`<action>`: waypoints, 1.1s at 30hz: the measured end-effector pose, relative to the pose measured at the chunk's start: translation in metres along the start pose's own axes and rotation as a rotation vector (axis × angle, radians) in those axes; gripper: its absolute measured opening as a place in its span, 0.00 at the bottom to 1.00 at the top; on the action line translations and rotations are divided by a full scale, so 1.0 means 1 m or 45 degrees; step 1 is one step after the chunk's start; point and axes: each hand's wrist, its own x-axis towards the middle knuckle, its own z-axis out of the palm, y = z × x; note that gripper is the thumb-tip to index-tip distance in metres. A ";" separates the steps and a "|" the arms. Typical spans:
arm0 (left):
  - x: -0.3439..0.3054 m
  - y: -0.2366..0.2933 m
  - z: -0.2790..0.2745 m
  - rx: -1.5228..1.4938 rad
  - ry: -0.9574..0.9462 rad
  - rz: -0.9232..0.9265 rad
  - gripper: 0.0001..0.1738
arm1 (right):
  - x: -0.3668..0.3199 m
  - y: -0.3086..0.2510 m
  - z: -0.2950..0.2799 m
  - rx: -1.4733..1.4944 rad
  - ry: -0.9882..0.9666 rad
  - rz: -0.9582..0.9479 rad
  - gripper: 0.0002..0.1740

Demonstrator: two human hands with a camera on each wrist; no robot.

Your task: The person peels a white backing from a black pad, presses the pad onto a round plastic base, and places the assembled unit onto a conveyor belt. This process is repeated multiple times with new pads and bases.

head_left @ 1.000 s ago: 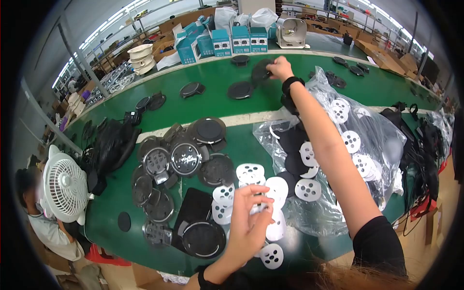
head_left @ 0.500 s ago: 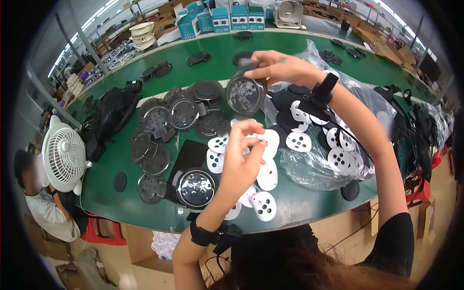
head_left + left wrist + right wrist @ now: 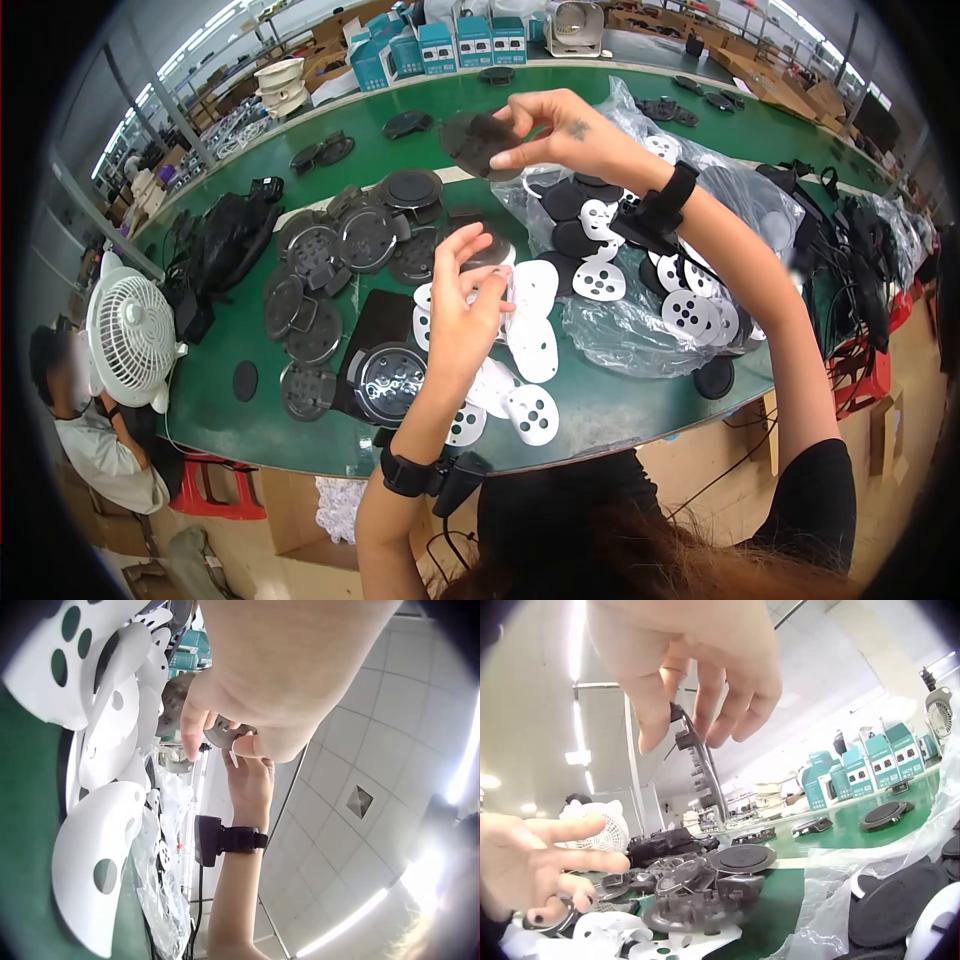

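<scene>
My right hand (image 3: 565, 130) pinches a dark round plastic part (image 3: 475, 145) by its edge, raised over the table. In the right wrist view that part (image 3: 703, 772) hangs edge-on between thumb and fingers, ribs along one side. My left hand (image 3: 462, 315) hovers over white perforated plates (image 3: 535, 350), fingers loosely bent and holding nothing. Just beyond its fingertips is a second dark round part (image 3: 492, 252), which shows blurred in the right wrist view (image 3: 697, 911). White plates (image 3: 94, 862) lie close below the left hand in the left wrist view.
Dark round parts (image 3: 365, 238) pile up left of the white plates. A clear plastic bag (image 3: 620, 340) with white plates and black discs lies to the right. More dark parts (image 3: 408, 124) sit on the green belt behind, before teal boxes (image 3: 436, 48). A white fan (image 3: 130, 325) stands left.
My right hand has come back from the far belt with dark round parts. One is now near my left fingertips; another stays in the right hand. The left hand has shifted slightly left.
</scene>
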 end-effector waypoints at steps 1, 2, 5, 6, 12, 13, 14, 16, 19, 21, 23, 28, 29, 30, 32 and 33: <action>0.001 0.000 0.000 -0.023 0.034 0.006 0.27 | -0.002 -0.005 -0.001 0.002 0.001 0.002 0.21; 0.003 -0.001 0.000 -0.132 0.084 -0.002 0.28 | -0.006 -0.010 -0.005 0.038 0.037 0.154 0.21; 0.004 0.002 0.001 -0.270 0.075 -0.064 0.26 | -0.020 -0.017 -0.001 0.157 0.093 0.371 0.21; 0.004 0.004 0.000 -0.273 -0.048 -0.076 0.27 | -0.027 -0.025 0.005 -0.065 0.121 0.151 0.20; -0.003 0.010 0.007 -0.507 -0.167 0.065 0.25 | -0.071 -0.054 0.035 -1.066 -0.238 -0.598 0.12; -0.002 0.010 0.004 -0.466 -0.161 0.036 0.22 | -0.076 -0.059 0.038 -1.054 -0.288 -0.561 0.16; -0.001 0.010 0.006 -0.356 -0.071 0.077 0.17 | -0.079 -0.062 0.035 -0.893 -0.347 -0.451 0.17; 0.000 0.010 0.003 -0.380 -0.053 0.092 0.16 | -0.085 -0.068 0.026 -0.801 -0.153 -0.322 0.15; 0.002 0.015 -0.001 -0.363 0.038 0.103 0.16 | -0.092 -0.055 0.006 -0.923 0.043 -0.066 0.10; -0.001 0.018 0.000 -0.328 0.081 0.087 0.18 | -0.102 -0.030 -0.005 -1.048 -0.195 0.233 0.10; -0.001 0.018 0.002 -0.334 0.118 0.050 0.23 | -0.113 -0.001 -0.002 -0.968 -0.226 0.281 0.12; -0.004 0.018 0.007 -0.214 0.204 -0.016 0.27 | -0.118 0.034 0.009 -1.099 -0.192 0.151 0.15; -0.004 0.020 0.008 -0.182 0.225 -0.035 0.25 | -0.118 0.031 0.009 -1.096 -0.187 0.153 0.15; -0.004 0.021 0.007 -0.180 0.221 -0.038 0.25 | -0.114 0.022 0.011 -1.106 -0.271 0.303 0.14; -0.003 0.022 0.004 -0.124 0.096 -0.068 0.14 | -0.114 0.019 0.011 -1.114 -0.351 0.457 0.13; -0.002 0.019 0.003 -0.122 0.094 -0.067 0.14 | -0.116 0.024 0.010 -1.123 -0.241 0.367 0.11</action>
